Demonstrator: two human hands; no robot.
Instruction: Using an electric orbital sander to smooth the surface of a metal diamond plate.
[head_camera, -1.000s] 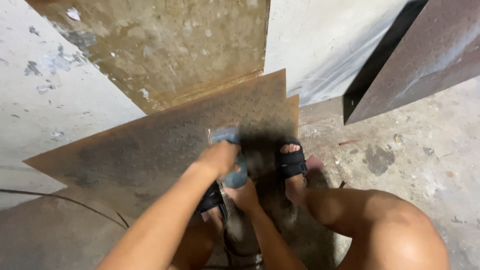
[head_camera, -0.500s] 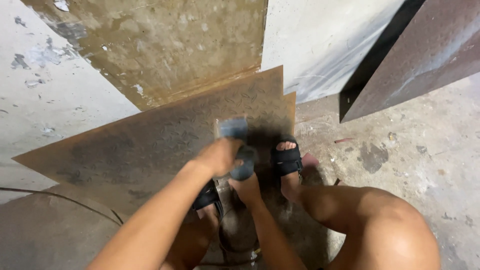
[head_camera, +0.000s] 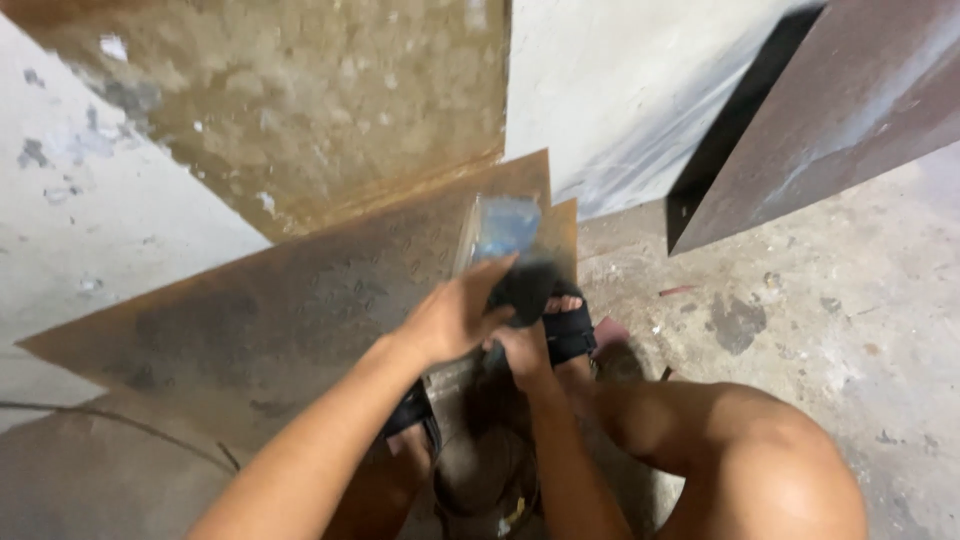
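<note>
Both hands grip a blue-and-black power tool (head_camera: 510, 255) over the rusty checker plate (head_camera: 300, 300), near its right edge: left hand (head_camera: 455, 320) fingers curled on the dark body, right hand (head_camera: 520, 350) closed beneath. Looks rigid and moderately heavy; hold the body two-handed.

A metal plate (head_camera: 300, 300) lies mid-frame on the floor (head_camera: 800, 300); both feet stand on it, another plate (head_camera: 850, 90) upper right.

Left hand (head_camera: 455, 318): forearm extended forward, fingers curled in a grip. Right hand (head_camera: 520, 350): close beneath, wrist bent, also gripping.
</note>
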